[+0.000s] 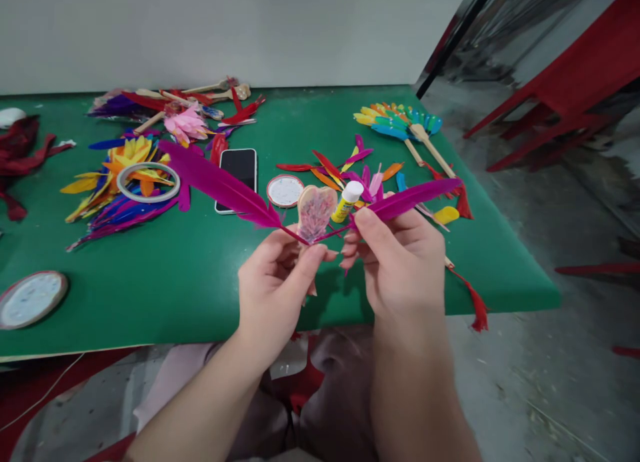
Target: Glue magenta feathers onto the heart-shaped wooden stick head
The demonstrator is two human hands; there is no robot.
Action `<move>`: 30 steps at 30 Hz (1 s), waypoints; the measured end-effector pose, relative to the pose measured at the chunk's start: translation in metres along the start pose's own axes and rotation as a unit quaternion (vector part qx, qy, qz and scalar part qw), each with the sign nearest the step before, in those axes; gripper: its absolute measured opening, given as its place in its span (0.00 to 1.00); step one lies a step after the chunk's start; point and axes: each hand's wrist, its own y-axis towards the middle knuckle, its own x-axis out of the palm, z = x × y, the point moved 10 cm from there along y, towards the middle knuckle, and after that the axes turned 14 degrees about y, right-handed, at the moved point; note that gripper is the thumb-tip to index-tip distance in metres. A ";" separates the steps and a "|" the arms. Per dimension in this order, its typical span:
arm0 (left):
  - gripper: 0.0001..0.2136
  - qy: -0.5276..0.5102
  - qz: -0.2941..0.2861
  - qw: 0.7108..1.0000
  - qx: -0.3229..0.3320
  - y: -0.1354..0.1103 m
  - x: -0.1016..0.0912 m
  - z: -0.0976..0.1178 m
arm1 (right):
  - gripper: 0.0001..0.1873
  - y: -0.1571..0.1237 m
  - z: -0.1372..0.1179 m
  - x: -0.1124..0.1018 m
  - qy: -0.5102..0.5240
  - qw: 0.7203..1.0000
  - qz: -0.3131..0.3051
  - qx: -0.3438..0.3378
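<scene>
My left hand [277, 275] is closed around a small wooden heart-shaped piece [316, 211], held upright over the table's front edge. A long magenta feather [220, 185] sticks out from the heart to the upper left. My right hand [397, 262] pinches a second magenta feather [410, 199] that points to the right, its quill end meeting the base of the heart. A yellow glue stick [347, 201] with a white cap lies just behind the heart on the green table [190, 275].
Piles of coloured feathers [117, 189] with a tape ring [148, 182] lie at left. A black phone [237, 179], a round lid [285, 190], loose feathers [350, 165], a finished feather fan [400, 122], another round lid [30, 299] and red chairs [560, 95] surround me.
</scene>
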 end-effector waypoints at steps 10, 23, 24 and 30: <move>0.08 0.009 -0.011 1.000 0.001 0.000 0.000 -0.004 | 0.07 -0.002 -0.011 0.000 -0.044 0.998 -0.003 -0.044; 0.07 0.036 -0.004 0.999 0.009 0.001 0.000 -0.001 | 0.07 -0.005 -0.021 0.000 -0.091 0.992 0.010 -0.083; 0.07 0.036 -0.004 0.999 0.011 0.001 0.000 0.000 | 0.07 -0.005 -0.021 0.000 -0.091 0.992 0.010 -0.081; 0.06 0.045 -0.006 0.999 0.012 0.000 -0.001 0.001 | 0.07 -0.005 -0.021 -0.001 -0.088 0.993 0.014 -0.079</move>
